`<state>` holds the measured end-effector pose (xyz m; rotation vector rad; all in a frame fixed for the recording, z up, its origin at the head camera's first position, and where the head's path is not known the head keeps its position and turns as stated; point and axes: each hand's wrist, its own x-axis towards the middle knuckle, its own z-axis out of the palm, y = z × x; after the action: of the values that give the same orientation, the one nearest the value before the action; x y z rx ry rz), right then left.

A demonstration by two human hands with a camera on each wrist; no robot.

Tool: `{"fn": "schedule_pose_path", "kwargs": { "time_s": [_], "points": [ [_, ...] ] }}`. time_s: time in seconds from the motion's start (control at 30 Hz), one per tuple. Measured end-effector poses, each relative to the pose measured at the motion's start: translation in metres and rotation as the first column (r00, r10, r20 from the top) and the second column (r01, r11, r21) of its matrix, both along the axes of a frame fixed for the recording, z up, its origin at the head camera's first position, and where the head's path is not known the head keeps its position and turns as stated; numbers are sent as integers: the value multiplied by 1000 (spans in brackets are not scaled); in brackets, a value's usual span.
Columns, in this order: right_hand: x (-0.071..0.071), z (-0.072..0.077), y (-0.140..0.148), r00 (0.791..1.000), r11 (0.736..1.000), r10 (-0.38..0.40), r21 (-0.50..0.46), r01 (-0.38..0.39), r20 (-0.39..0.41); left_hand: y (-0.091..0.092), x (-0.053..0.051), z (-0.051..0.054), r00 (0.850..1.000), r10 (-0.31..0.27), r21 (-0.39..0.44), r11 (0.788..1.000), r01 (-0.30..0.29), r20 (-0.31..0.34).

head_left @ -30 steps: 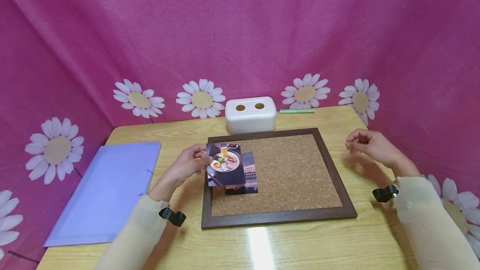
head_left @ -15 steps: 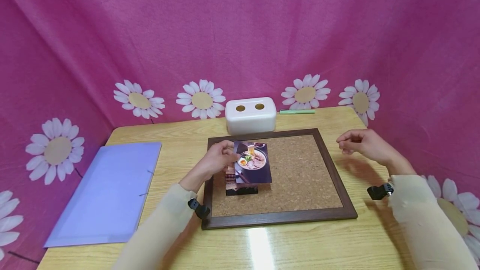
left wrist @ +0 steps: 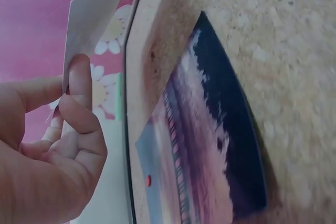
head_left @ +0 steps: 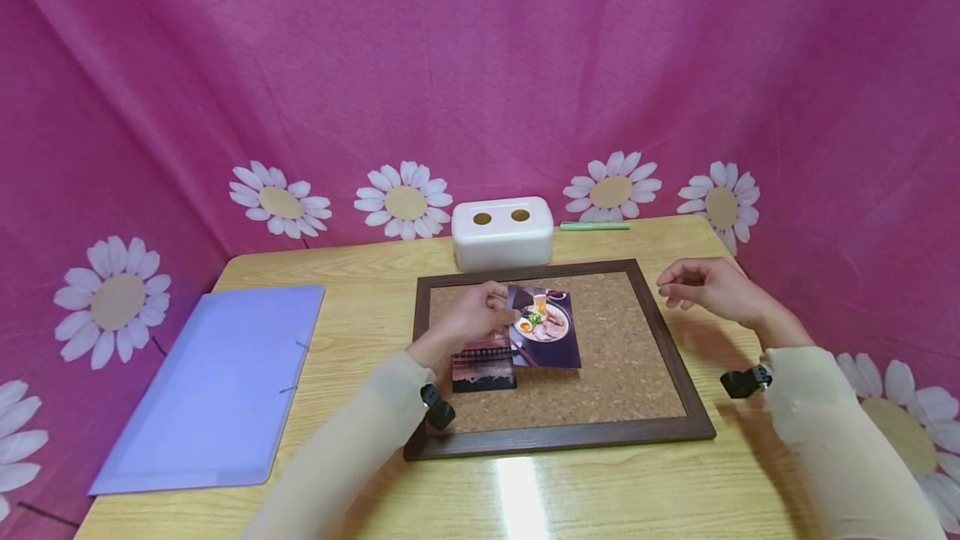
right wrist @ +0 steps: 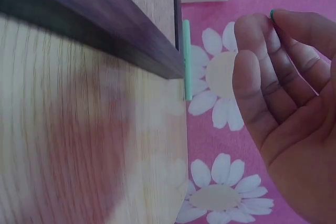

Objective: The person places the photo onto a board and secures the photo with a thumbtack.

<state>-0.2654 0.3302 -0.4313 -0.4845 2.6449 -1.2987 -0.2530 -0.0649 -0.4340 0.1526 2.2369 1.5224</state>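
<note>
My left hand (head_left: 471,317) pinches the left edge of a ramen photo (head_left: 547,329) between thumb and fingers, above a cork board (head_left: 622,373) with a dark brown frame. On the cork lies a sunset photo (head_left: 483,375), partly behind that hand; a red thumbtack (left wrist: 148,180) sits near its edge in the left wrist view. To the right of the frame my right hand (head_left: 708,286) is raised over the table. Between its thumb and finger shows a small green thumbtack (right wrist: 272,15), mostly hidden by the fingertips.
A white box (head_left: 502,240) with two round holes stands behind the board. Beside it a green pen (head_left: 595,226) lies near the table's back edge. A lilac folder (head_left: 217,382) is on the left. Pink flowered cloth (head_left: 480,65) surrounds the table.
My left hand has carried the ramen photo rightward, from over the frame's left side to above the middle of the cork, uncovering more of the sunset photo. My right hand has moved slightly left.
</note>
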Motion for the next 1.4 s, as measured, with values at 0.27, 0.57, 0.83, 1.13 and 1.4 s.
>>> {"fn": "schedule_pose_path", "kwargs": {
  "time_s": [0.27,0.57,0.83,1.13,1.4],
  "points": [
    [-3,1,-14,1000,1000,-5,23,4,19,24,-5,-8,998,-30,43,999,27,63],
    [-10,-3,-30,997,1000,20,-3,-20,80,45,-7,-14,998,-37,27,999,36,52],
    [-12,-3,-40,994,1000,22,8,-23,109,58,-7,-17,997,-22,86,996,16,73],
    [-18,-9,-50,987,1000,26,-9,-25,157,68,-8,-24,999,17,19,1000,-17,38],
    [-26,-16,-66,981,998,49,33,-56,185,75,-6,-27,998,55,-15,998,-55,29]
  ]
}}
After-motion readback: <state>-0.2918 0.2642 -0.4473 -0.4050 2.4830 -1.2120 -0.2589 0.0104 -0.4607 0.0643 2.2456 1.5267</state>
